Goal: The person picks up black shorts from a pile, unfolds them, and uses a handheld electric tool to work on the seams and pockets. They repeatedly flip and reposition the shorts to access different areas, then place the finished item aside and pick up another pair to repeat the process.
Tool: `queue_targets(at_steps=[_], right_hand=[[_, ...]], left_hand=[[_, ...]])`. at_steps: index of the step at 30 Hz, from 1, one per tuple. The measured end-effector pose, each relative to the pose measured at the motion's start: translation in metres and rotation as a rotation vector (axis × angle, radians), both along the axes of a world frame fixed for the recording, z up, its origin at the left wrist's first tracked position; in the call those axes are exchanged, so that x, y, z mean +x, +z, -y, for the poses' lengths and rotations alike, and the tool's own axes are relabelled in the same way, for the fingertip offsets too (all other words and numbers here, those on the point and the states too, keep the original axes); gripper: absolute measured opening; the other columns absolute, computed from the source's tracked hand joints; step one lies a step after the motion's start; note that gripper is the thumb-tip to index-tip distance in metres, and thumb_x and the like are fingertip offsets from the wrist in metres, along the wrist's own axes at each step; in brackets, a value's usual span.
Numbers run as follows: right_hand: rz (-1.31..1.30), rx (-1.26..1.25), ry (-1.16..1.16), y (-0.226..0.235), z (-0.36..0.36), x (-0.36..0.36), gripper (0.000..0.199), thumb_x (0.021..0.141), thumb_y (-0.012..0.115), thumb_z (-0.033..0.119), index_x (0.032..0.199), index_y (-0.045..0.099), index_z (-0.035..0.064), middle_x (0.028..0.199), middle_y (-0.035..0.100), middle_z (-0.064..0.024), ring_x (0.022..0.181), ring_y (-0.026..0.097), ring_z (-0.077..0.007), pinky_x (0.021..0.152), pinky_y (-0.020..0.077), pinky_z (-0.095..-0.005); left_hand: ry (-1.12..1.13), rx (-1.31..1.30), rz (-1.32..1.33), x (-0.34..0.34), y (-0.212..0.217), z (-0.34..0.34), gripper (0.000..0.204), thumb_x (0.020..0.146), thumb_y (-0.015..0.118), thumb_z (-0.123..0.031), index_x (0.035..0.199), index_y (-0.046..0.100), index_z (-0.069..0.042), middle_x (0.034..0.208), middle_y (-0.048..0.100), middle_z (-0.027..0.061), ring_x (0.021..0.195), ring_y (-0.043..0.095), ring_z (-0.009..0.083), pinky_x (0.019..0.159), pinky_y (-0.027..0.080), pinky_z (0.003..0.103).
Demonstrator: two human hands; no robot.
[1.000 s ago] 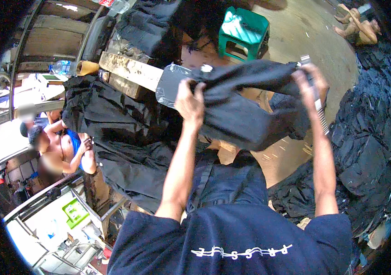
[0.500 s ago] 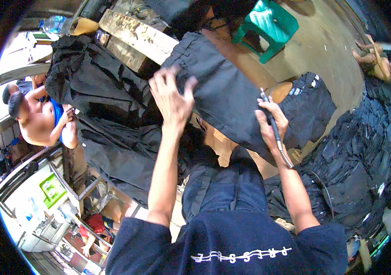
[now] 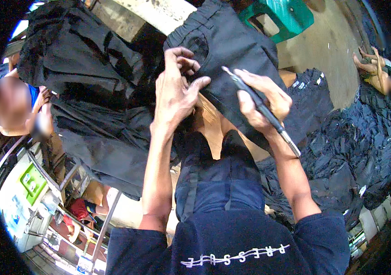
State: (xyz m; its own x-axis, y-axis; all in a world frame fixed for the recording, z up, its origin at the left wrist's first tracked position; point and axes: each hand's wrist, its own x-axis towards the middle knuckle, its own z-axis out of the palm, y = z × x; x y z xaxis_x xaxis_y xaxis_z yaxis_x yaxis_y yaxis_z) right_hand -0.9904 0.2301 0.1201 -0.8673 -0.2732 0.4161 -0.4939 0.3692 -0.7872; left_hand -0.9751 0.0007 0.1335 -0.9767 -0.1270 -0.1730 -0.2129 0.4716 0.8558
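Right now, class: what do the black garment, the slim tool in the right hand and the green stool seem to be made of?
Black garment: woven cloth, matte, probably cotton blend; it folds softly and shows stitched seams.
Slim tool: dark handle, likely plastic or rubber, with shiny tips that look like metal.
Green stool: apparently moulded plastic, smooth with a slight sheen.
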Motion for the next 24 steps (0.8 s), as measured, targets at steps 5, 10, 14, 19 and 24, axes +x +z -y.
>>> queue_targets(at_steps=[5, 10, 14, 19, 24], right_hand=[[-0.148, -0.084, 0.127, -0.022, 0.041, -0.020, 0.024, 0.078, 0.075, -0.002, 0.101, 0.074, -0.0078, 0.098, 0.080, -0.0230, 0.093, 0.082, -0.0347, 0.089, 0.0667, -0.0432], [-0.164, -0.105, 0.119, -0.034, 0.041, -0.019, 0.023, 0.072, 0.076, -0.001, 0.095, 0.076, -0.0069, 0.090, 0.080, -0.0193, 0.086, 0.082, -0.0311, 0.085, 0.0686, -0.0419], [-0.139, -0.106, 0.151, -0.034, 0.042, -0.019, 0.020, 0.073, 0.076, -0.002, 0.092, 0.077, -0.0074, 0.087, 0.079, -0.0198, 0.084, 0.082, -0.0313, 0.086, 0.0686, -0.0430], [-0.145, -0.088, 0.187, -0.036, 0.044, -0.020, 0.019, 0.074, 0.076, -0.002, 0.093, 0.077, -0.0074, 0.087, 0.079, -0.0190, 0.085, 0.082, -0.0318, 0.087, 0.0681, -0.0435], [-0.138, -0.092, 0.188, -0.039, 0.044, -0.019, 0.021, 0.073, 0.075, -0.002, 0.093, 0.077, -0.0076, 0.088, 0.079, -0.0186, 0.085, 0.082, -0.0311, 0.087, 0.0680, -0.0435]], left_hand=[[-0.031, 0.028, -0.026, 0.000, -0.009, 0.009, 0.068, 0.084, 0.086, -0.001, 0.133, 0.038, -0.003, 0.101, 0.073, 0.0102, 0.075, 0.064, 0.0162, 0.068, 0.053, 0.031], [-0.036, 0.219, -0.049, 0.000, -0.020, 0.013, 0.069, 0.085, 0.083, 0.006, 0.133, 0.034, 0.000, 0.102, 0.070, 0.0149, 0.087, 0.066, 0.0165, 0.078, 0.056, 0.030], [-0.048, 0.229, -0.007, -0.003, -0.023, 0.017, 0.071, 0.084, 0.084, 0.005, 0.134, 0.034, -0.002, 0.105, 0.070, 0.0119, 0.091, 0.063, 0.0143, 0.081, 0.053, 0.028], [-0.039, 0.246, 0.034, -0.002, -0.024, 0.017, 0.075, 0.084, 0.085, 0.006, 0.137, 0.034, -0.006, 0.113, 0.069, 0.0082, 0.095, 0.059, 0.0100, 0.083, 0.048, 0.024], [-0.002, 0.258, 0.032, 0.000, -0.028, 0.016, 0.075, 0.083, 0.085, 0.008, 0.138, 0.035, -0.006, 0.114, 0.070, 0.0084, 0.097, 0.062, 0.0101, 0.085, 0.049, 0.024]])
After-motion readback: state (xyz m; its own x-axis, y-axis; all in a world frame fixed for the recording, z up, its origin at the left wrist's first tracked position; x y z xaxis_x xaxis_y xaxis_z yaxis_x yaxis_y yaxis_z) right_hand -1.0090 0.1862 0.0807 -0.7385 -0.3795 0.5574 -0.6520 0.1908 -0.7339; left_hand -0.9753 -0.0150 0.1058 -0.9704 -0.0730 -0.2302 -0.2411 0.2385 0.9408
